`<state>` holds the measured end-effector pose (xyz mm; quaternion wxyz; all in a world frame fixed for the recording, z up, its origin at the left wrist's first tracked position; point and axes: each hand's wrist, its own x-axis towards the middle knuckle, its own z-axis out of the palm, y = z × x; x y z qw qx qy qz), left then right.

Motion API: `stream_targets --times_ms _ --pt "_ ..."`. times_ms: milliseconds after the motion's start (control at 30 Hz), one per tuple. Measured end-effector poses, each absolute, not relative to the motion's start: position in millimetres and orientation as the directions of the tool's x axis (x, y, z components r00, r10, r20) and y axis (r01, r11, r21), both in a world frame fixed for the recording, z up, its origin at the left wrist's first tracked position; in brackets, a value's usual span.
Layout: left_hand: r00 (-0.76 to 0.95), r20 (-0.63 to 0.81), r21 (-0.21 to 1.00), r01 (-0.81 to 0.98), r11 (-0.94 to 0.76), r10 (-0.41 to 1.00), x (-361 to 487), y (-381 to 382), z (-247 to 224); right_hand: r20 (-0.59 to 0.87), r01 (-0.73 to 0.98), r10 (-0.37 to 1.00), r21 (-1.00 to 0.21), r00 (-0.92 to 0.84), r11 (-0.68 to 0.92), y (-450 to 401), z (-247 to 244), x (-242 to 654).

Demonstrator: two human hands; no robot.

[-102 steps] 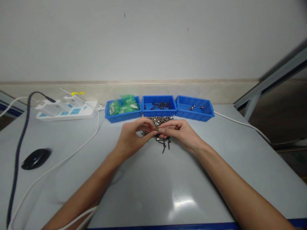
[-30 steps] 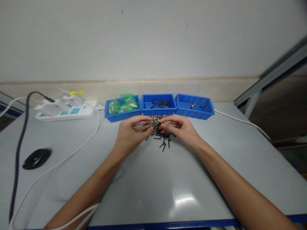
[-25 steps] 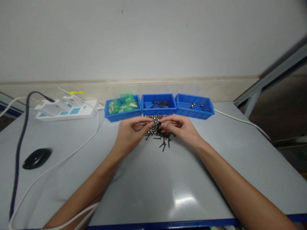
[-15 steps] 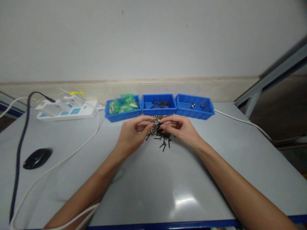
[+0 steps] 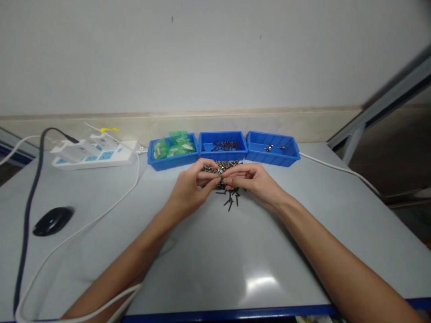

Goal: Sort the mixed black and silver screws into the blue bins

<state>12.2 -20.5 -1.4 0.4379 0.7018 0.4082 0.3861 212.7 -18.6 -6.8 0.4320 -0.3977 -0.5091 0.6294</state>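
Over a pile of loose screws [image 5: 230,196] my two hands meet, fingertips almost touching. My left hand [image 5: 193,185] is closed in a pinch, thumb against the fingers. My right hand [image 5: 251,179] also pinches, its thumb and forefinger pressed together. What lies between the fingertips is too small to make out. Behind the pile stands the middle blue bin [image 5: 222,156], with dark screws inside. The right blue bin [image 5: 272,157] holds a few small metal pieces. Green plastic bags [image 5: 175,147] fill the left blue bin [image 5: 173,164].
A white power strip [image 5: 126,158] with plugged-in adapters sits at the back left. A black mouse [image 5: 53,221] lies on the left of the grey table [image 5: 215,264]. A white cable [image 5: 90,229] and a dark cable [image 5: 28,211] run down the left side. A wall closes off the back.
My left hand has shifted slightly right, bringing its fingertips up to those of my right hand. My left forefinger has lifted away from its thumb. The bins look unchanged.
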Motion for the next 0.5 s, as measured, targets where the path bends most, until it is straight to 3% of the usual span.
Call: stream_targets --times_ms 67,133,200,300,500 --pt "0.392 0.217 0.898 0.279 -0.34 0.894 11.6 -20.0 -1.4 -0.053 -0.148 0.957 -0.984 -0.284 -0.099 -18.5 -6.7 212.1" --pt "0.446 0.294 0.782 0.395 -0.481 0.845 9.6 -18.8 -2.4 -0.011 -0.16 0.988 -0.986 -0.152 -0.036 -16.6 -7.6 212.6" --pt "0.554 0.336 0.589 0.507 -0.629 0.762 7.0 -17.2 -4.8 0.082 -0.161 0.991 -0.982 0.11 0.099 -12.5 -10.3 215.8" --pt "0.679 0.283 0.384 0.566 -0.729 0.677 4.4 -15.4 -10.1 0.218 -0.074 0.864 -0.957 0.454 0.281 -3.9 -17.8 225.9" --pt "0.648 0.313 0.334 0.61 -0.719 0.695 5.0 -15.1 -15.8 0.308 0.068 0.834 -0.947 0.458 0.313 2.4 -25.7 238.1"
